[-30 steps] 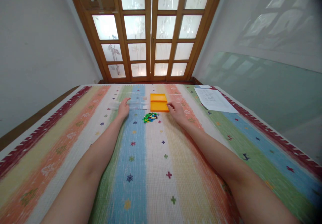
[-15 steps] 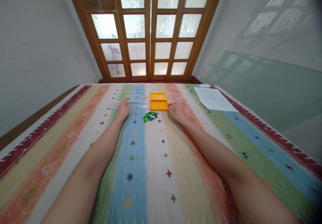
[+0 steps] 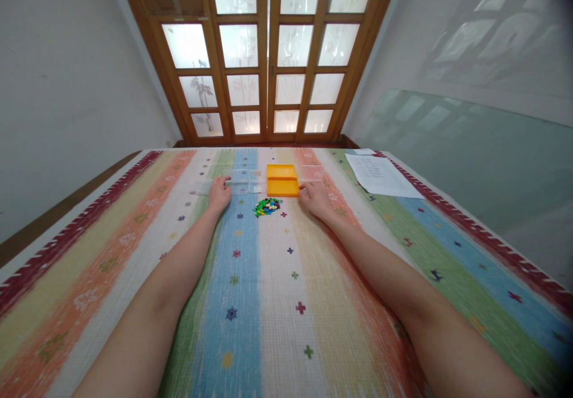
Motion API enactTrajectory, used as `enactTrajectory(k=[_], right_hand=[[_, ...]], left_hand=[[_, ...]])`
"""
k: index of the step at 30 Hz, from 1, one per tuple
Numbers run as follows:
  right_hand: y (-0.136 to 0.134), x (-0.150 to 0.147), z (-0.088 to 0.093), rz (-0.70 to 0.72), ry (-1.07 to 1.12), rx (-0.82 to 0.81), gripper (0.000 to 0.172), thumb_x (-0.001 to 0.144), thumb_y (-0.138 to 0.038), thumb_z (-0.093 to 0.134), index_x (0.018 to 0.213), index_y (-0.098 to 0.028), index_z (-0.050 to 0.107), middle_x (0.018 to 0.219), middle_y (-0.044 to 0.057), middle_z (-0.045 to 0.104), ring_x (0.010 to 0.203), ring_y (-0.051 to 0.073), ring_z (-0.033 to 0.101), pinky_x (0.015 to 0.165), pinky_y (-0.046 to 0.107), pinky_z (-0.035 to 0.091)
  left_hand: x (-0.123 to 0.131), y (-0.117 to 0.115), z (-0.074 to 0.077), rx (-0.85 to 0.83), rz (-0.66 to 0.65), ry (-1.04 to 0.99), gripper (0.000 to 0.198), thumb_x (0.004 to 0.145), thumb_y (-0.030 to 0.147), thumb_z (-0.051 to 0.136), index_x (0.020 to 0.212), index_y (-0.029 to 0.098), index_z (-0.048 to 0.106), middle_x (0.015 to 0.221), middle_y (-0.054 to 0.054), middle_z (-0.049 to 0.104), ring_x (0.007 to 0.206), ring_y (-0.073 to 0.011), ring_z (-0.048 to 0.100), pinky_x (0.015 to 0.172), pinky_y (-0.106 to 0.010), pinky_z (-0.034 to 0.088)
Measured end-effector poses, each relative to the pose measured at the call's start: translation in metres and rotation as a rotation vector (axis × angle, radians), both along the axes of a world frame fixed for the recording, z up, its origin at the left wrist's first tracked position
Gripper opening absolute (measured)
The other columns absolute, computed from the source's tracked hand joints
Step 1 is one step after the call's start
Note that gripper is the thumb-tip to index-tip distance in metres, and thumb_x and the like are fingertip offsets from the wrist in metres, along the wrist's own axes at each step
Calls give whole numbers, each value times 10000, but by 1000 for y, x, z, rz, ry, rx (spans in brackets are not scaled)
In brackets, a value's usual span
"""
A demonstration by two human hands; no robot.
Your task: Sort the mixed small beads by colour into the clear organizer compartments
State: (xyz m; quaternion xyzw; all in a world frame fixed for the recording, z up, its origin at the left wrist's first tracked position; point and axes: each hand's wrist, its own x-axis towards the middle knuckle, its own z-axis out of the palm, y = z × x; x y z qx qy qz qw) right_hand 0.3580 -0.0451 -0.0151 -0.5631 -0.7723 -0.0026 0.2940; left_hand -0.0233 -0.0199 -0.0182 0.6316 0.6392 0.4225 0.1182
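Note:
A small heap of colourful building bricks [image 3: 267, 207] lies on the striped tablecloth between my hands. Behind it stands an open yellow box [image 3: 283, 188], its two shallow halves unfolded. My left hand [image 3: 219, 194] rests beside several clear plastic boxes [image 3: 242, 187], left of the yellow one; its fingers are loosely bent, with one stretched out, and nothing shows in them. Close to the yellow box's right edge is my right hand [image 3: 314, 197], fingers loosely bent and apart, holding nothing visible. More clear plastic boxes [image 3: 311, 173] sit just behind it, hard to make out against the cloth.
Printed paper sheets [image 3: 382, 176] lie at the table's far right. The striped tablecloth [image 3: 277, 302] covers the table up to its far edge. Glazed wooden doors [image 3: 268, 58] stand beyond it, with a glass panel [image 3: 470, 165] against the right wall.

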Motion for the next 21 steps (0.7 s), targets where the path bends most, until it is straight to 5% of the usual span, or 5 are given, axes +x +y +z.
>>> enactTrajectory(k=[10,21], right_hand=[[-4,-1,3,12,11,5,330,897,-211,523,1171,-168,701,1149,141,720,1116,304,613,1014,451,446],[-4,-1,0,42,40,-44,373,866,-119,530,1205,-168,677,1125,117,741,1060,271,646,987,412,458]], left_hand=[[20,-17,10,83,173,96,222,879,218,536,1021,180,703,1155,-145,576,1163,-317,559,1086,-465,411],[48,-28,11,70,-205,404,335,943,299,561,1245,261,702,1169,-94,690,1182,-285,564,1140,-467,324]])
